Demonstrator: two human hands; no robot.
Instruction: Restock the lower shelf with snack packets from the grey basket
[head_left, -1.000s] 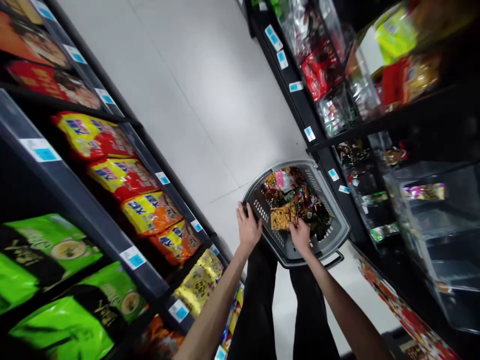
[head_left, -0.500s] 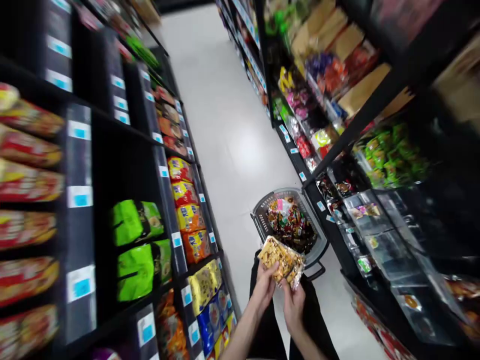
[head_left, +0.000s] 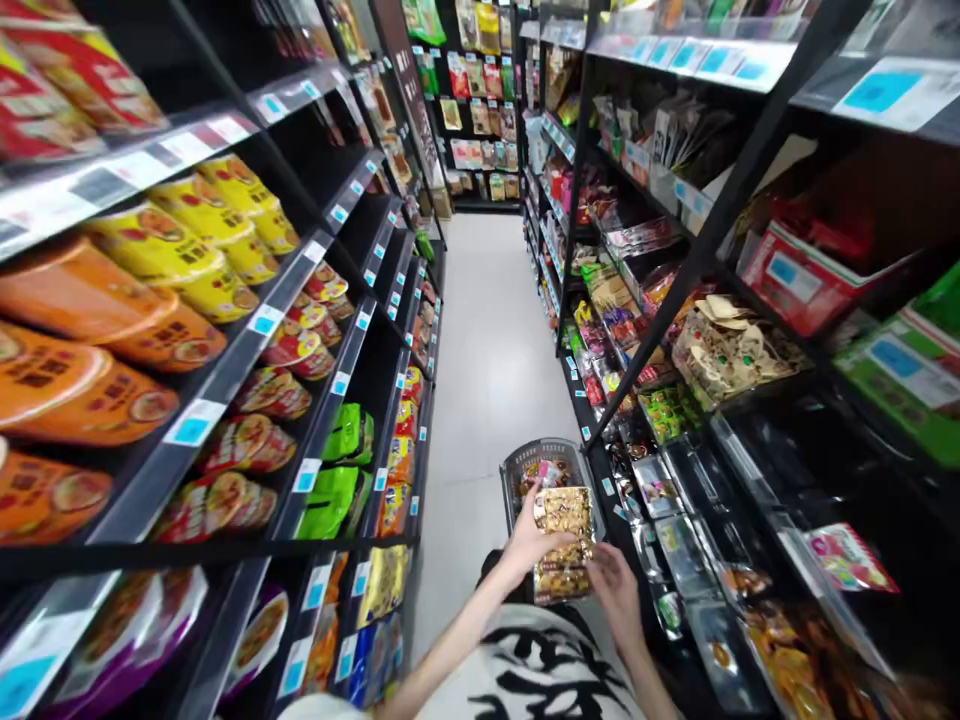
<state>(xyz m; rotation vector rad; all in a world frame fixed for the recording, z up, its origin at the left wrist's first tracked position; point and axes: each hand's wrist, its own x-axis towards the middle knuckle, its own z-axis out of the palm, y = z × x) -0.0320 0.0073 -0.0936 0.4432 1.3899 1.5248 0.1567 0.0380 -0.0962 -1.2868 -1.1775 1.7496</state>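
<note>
My left hand (head_left: 528, 543) grips clear-wrapped packets of a pale brown, nutty snack (head_left: 564, 515), its thumb lying across their front. The packets overlap, one showing lower down; I cannot tell how many there are. At the lower right edge of the packets, my right hand (head_left: 616, 590) has its fingers curled against the wrapping. Behind and below the packets, a grey shopping basket (head_left: 514, 470) stands on the floor, holding many small wrapped items (head_left: 531, 478). The packets hide part of the basket.
Shelves line both sides of a narrow aisle (head_left: 480, 350). On the left are instant noodle tubs (head_left: 82, 380) and green packs (head_left: 334, 500). Bins of wrapped snacks (head_left: 671, 410) and clear trays (head_left: 686, 555) run along the right. A display of bagged goods (head_left: 484, 115) closes the far end.
My view has tilted up, showing more of the aisle. The packets are now held upright and closer to my body. My right hand has moved to their lower right edge.
</note>
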